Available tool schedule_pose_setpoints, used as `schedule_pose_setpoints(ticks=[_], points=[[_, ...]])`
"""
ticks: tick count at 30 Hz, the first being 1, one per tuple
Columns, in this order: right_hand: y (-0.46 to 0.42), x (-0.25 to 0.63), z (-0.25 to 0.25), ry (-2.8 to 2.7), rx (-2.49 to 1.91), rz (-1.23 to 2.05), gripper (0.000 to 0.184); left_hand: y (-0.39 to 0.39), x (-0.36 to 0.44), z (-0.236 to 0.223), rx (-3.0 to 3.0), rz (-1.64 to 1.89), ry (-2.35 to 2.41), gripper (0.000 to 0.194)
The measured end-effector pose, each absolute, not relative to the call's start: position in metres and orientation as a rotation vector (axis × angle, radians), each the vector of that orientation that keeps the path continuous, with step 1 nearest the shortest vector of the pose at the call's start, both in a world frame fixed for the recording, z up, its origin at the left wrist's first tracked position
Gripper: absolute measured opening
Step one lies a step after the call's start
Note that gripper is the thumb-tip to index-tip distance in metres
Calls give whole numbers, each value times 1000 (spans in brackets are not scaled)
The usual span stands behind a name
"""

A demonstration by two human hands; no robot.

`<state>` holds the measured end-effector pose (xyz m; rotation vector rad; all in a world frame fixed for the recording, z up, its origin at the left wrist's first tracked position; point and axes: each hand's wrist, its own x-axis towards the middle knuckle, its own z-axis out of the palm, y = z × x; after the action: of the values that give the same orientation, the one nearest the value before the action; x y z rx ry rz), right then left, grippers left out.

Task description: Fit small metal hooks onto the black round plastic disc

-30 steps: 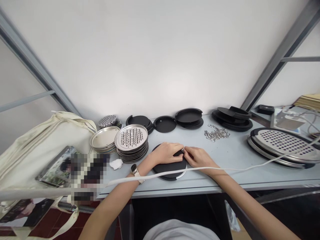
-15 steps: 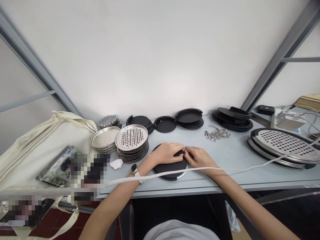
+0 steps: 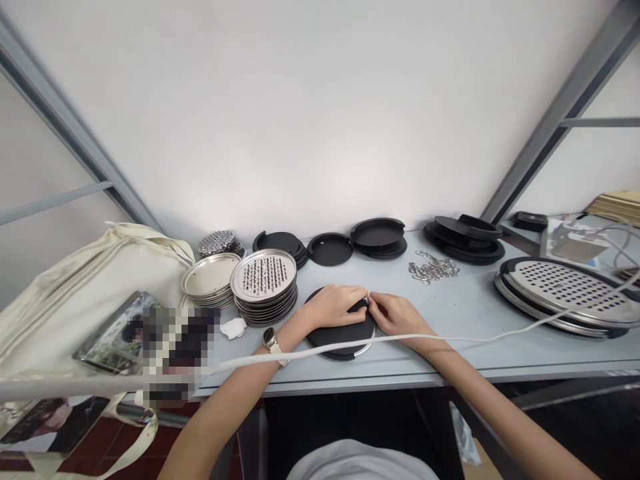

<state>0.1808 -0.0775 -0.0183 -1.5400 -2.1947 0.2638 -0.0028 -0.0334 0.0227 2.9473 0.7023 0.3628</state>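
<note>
A round black disc [image 3: 341, 334] with a bright metal rim on its lower right lies flat near the table's front edge. My left hand [image 3: 331, 308] rests across its top, fingers bent and gripping it. At the disc's upper right edge, my right hand [image 3: 396, 315] pinches a small shiny metal piece [image 3: 367, 301] between thumb and forefinger. The left fingertips touch down beside that piece, and most of it is hidden by fingers. A loose pile of small metal wire clips [image 3: 433, 268] lies beyond my right hand.
A white cable [image 3: 480, 339] crosses in front of my forearms. Left stand stacked metal grater discs [image 3: 263, 275] and plain metal discs [image 3: 211, 275]. Black round covers [image 3: 330, 249] line the wall. Larger perforated discs [image 3: 570, 287] lie right; a cloth bag [image 3: 130, 260] is at left.
Both hands stay in place on the black disc. Only a slight shift of the right fingertips around the small metal piece shows.
</note>
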Motion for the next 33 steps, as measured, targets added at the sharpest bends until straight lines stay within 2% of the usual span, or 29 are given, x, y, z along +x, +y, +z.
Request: schedule_pose_setpoints(ticks=[9,17,28,33], points=[[-79,179,-16,-2146,-1502,340,28,-32,-3,22,2952,382,698,12],[-73,194,-13,-1950,-1524,263,28,-28,-10,17,2902,402,737,17],[-77,187,-14,-2135,-1520,280,27,-37,-8,23,2930,359,753,31],[-79,184,-12,-2199,-1433,387,27,-39,-5,21,2941,370,693,25]])
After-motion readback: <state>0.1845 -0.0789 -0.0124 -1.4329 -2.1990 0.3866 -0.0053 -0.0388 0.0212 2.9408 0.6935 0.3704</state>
